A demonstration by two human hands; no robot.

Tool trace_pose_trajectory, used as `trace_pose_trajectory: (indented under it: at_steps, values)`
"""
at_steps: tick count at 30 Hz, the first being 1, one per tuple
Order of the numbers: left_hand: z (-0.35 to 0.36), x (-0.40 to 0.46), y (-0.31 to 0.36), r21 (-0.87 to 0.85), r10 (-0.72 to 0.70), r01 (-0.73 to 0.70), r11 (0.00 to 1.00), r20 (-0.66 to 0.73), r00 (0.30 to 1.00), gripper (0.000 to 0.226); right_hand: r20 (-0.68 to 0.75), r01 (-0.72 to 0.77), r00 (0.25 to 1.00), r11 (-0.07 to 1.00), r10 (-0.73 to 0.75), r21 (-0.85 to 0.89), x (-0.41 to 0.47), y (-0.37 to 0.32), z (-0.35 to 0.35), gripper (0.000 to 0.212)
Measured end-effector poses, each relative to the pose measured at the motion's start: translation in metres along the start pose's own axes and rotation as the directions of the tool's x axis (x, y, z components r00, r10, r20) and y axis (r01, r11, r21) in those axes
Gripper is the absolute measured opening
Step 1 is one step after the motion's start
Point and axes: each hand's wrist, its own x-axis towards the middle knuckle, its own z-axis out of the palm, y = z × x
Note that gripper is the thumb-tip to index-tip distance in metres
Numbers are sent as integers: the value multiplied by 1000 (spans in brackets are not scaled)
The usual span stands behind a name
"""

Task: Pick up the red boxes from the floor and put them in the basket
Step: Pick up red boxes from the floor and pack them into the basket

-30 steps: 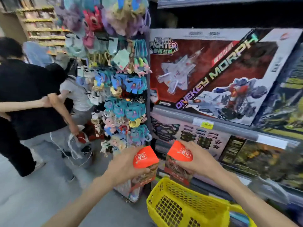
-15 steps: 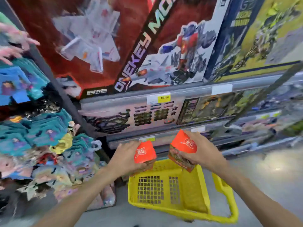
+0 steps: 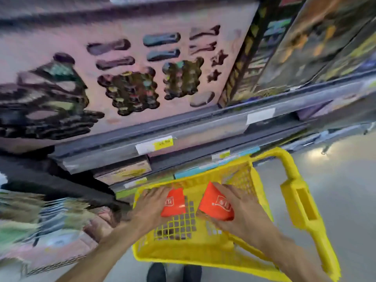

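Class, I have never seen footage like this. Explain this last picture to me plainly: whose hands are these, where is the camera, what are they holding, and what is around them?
There is no machine here. A person wears a camera on the head, looking down at their own hands in a shop aisle. The left hand grips one red box and the right hand grips another red box. Both boxes are inside a yellow basket, which seems to stand on the grey floor. Behind it are shelves of toy boxes, blurred by head movement. The dark shapes at the bottom edge are probably the person's shoes.
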Motion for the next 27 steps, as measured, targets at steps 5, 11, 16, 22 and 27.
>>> trace_pose_trajectory:
  at_steps: [5,11,16,22,27]
  values:
    - [61,25,-23,68,-82,78,995,59,995,99,101,37,994,998,-32,-44,28,30,58,92]
    - [92,40,-45,137,-113,109,985,25,993,100,171,102,981,992,-88,-73,54,44,94,93]
    - [95,43,-42,157,-86,89,984,-26,996,103,213,198,964,964,-159,-177,89,50,116,95]
    - [98,43,-44,114,-102,106,988,-40,994,98,279,327,925,914,-257,-242,134,46,156,94]
    - [102,44,-49,75,-73,78,994,-70,995,97,286,360,912,908,-295,-212,151,49,186,95]
